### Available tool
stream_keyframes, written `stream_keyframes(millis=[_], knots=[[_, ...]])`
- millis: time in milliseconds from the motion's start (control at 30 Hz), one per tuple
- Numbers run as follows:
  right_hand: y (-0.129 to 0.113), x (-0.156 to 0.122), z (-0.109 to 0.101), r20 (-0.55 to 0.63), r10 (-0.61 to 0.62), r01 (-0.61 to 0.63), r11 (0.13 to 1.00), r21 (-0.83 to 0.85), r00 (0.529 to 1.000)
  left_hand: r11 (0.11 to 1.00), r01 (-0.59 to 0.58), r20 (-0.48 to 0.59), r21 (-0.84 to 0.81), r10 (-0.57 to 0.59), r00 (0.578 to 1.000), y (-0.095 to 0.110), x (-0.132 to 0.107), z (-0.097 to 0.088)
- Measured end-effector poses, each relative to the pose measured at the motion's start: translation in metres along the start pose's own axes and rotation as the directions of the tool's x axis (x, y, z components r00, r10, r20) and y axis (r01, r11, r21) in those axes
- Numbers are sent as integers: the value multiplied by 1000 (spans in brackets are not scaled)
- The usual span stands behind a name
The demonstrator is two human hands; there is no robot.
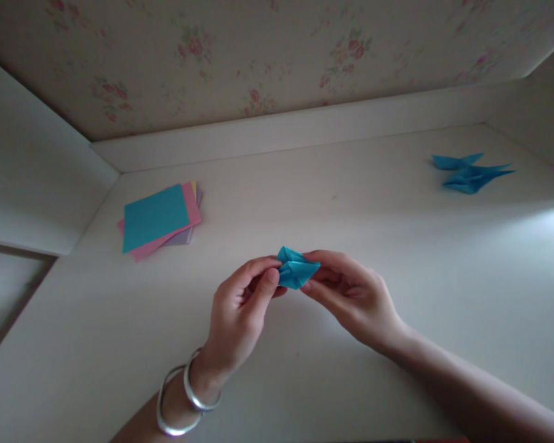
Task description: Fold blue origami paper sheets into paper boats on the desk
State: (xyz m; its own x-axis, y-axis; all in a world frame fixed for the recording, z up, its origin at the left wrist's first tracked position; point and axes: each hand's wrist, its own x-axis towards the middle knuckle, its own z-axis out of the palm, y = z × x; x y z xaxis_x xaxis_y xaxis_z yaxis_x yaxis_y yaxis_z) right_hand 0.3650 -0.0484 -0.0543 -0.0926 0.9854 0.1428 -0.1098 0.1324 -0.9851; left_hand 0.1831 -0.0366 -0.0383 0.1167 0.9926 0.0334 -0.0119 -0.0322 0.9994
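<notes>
A small folded piece of blue paper (296,269) is held just above the white table (305,381), near its middle. My left hand (240,314) pinches its left side between thumb and fingers; two silver bangles sit on that wrist. My right hand (351,295) pinches the right side, fingers curled round the paper's edge. Both hands are closed on the same piece.
A stack of square coloured paper sheets (159,218), blue on top with pink, yellow and purple below, lies at the left rear. Finished blue folded paper shapes (471,173) lie at the far right. A raised white ledge (305,129) and flowered wallpaper border the back.
</notes>
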Motion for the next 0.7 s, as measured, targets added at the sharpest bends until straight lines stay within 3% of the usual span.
stream_keyframes(millis=[133,367,567,700], knots=[[-4,-1,-4,42,24,-23,1000,-5,999,996,-79,37,46,77,996,0,0,-3],[-6,0,-4,-28,36,-39,991,-129,999,961,-177,75,214,164,984,0,1,-8],[-11,5,-4,46,-87,95,970,-225,995,952,-206,150,228,175,973,3,1,-10],[-7,6,-5,29,-158,160,945,-287,987,924,-229,174,306,182,968,2,1,-10]])
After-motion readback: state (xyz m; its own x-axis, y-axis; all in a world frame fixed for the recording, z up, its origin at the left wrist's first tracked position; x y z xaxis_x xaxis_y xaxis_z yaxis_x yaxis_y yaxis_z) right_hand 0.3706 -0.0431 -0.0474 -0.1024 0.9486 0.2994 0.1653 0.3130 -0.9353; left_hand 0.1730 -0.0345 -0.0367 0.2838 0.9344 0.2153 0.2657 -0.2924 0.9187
